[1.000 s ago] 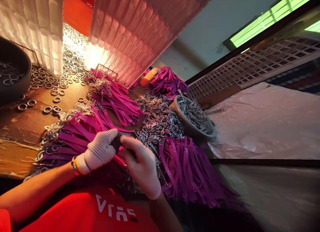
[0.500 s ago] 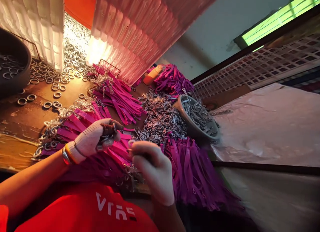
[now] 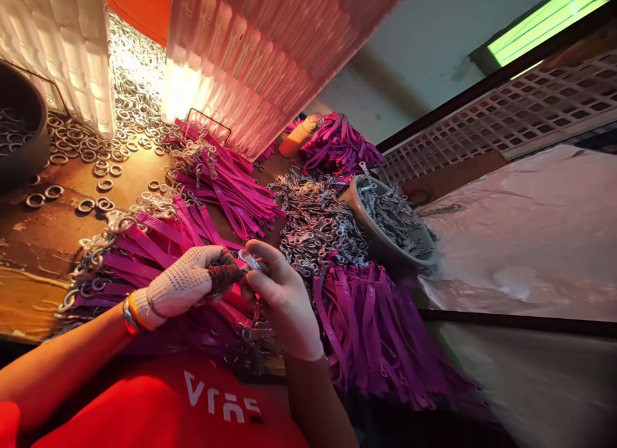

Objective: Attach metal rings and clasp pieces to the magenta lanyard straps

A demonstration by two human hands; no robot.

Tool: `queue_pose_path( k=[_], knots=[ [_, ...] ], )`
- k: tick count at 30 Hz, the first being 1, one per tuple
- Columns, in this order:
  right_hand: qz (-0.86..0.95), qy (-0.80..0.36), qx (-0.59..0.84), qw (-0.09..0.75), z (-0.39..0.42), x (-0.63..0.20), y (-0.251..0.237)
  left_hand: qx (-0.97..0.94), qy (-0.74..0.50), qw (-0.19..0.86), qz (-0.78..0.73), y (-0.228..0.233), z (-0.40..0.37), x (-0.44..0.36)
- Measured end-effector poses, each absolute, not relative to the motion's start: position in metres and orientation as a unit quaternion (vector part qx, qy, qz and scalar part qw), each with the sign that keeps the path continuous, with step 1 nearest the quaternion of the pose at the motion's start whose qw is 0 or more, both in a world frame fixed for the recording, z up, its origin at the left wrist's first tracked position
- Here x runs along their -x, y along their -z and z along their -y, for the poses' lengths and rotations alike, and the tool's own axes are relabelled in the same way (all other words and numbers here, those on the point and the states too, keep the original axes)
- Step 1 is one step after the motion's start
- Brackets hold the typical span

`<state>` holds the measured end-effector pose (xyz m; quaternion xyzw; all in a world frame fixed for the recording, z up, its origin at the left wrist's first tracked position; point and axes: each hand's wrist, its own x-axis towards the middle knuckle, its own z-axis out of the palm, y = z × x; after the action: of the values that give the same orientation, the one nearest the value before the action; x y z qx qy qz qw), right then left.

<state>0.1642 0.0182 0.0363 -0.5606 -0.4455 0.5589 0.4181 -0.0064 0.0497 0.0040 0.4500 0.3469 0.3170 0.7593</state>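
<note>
Closest in, the person's left hand [image 3: 186, 287], in a white knitted glove with a dark worn thumb tip, meets the bare right hand [image 3: 282, 300] just above the red shirt. Between them sits a small silver metal clasp [image 3: 249, 260]; the right hand's thumb and fingers are curled around it, and the gloved thumb and forefinger pinch it from the other side. Whether a strap hangs from the clasp I cannot tell, as the hands cover it.

Taking the round grey bowl of metal clasps [image 3: 385, 245] as the mark: the hands work well to its left and nearer the person. Under and left of them lies a fan of flat magenta straps with metal rings [image 3: 139, 249]. Just below the bowl spreads a heap of purple straps without fittings [image 3: 376, 326]. Touching the bowl's left side is a loose pile of silver clasps [image 3: 313, 223]. Beyond that pile lies another bundle of magenta straps [image 3: 226, 184]. Far left of the bowl, loose steel rings [image 3: 96, 152] scatter over the brown wooden tabletop [image 3: 38, 242], under white ribbed foam blocks [image 3: 62, 49]
</note>
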Motion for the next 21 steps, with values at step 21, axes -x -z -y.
queue_pose_path(
  k=[21],
  knots=[
    [0.73,-0.211,0.573,0.305,0.0,-0.178,-0.025,-0.428,-0.344,0.775,-0.313,-0.005,-0.033,-0.01]
  ],
)
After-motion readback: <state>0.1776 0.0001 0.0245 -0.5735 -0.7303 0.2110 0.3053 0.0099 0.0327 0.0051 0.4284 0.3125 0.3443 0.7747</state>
